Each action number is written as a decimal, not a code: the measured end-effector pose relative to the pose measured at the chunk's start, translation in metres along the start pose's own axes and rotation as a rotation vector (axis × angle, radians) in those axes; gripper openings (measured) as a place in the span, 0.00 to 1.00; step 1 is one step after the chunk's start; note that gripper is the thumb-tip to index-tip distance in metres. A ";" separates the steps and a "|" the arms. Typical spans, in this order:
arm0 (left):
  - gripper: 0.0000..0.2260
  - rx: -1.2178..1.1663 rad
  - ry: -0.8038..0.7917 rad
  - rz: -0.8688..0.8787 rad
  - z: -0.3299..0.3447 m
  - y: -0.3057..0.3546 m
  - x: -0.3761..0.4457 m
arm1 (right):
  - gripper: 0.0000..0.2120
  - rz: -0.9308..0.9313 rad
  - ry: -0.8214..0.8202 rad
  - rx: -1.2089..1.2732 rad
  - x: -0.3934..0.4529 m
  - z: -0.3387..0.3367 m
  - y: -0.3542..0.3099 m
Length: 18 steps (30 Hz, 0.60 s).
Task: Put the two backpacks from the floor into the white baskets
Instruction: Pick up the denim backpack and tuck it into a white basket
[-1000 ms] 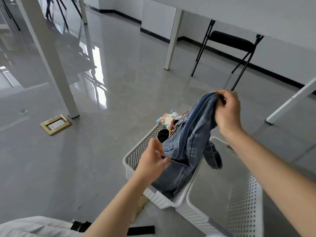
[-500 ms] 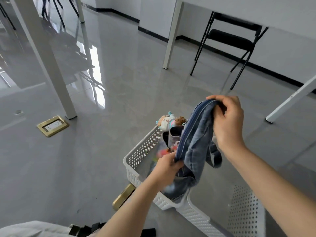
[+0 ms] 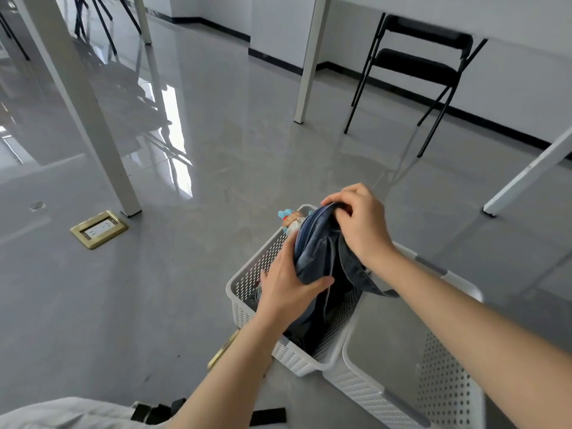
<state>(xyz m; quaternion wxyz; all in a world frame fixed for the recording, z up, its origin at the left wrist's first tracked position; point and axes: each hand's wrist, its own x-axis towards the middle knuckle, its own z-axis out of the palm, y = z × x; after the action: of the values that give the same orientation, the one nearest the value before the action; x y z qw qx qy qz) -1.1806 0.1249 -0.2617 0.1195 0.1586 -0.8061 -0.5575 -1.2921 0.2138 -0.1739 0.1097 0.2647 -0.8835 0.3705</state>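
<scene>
Denim backpack [image 3: 315,252] sits partly inside the left basket [image 3: 247,283]; both left hand [image 3: 286,287] and right hand [image 3: 360,226] clamp it; the right basket [image 3: 368,385], touching the left basket, holds nothing visible; a folding chair [image 3: 414,63] stands well beyond.

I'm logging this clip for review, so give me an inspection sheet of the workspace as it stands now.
Surface: glossy grey floor, reflective.
Job's things: denim backpack partly down in the left white basket; right white basket looks empty; second backpack not identifiable.
Clutter: small plush toy at the basket's far rim.
Hands: left hand and right hand both grip the backpack.
Cables: nothing seen.
Surroundings: brass floor socket, black folding chair, white table legs.
</scene>
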 end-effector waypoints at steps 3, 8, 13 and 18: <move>0.28 -0.096 0.113 0.017 -0.001 0.016 -0.001 | 0.16 -0.077 -0.117 0.038 -0.008 0.000 -0.007; 0.04 -0.078 0.243 0.010 -0.008 0.010 0.002 | 0.22 0.053 -0.232 0.212 0.003 -0.010 0.021; 0.14 -0.215 0.230 0.006 -0.012 0.006 0.001 | 0.29 0.248 -0.397 -0.171 0.004 -0.003 0.078; 0.05 -0.199 0.043 0.093 -0.011 0.007 -0.003 | 0.08 0.308 -0.414 -0.180 0.003 0.012 0.095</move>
<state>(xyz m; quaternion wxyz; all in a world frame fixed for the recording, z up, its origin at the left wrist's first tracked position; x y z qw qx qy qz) -1.1748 0.1190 -0.2518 0.1776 0.1201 -0.7506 -0.6251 -1.3467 0.2593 -0.2381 -0.1081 0.1865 -0.9463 0.2408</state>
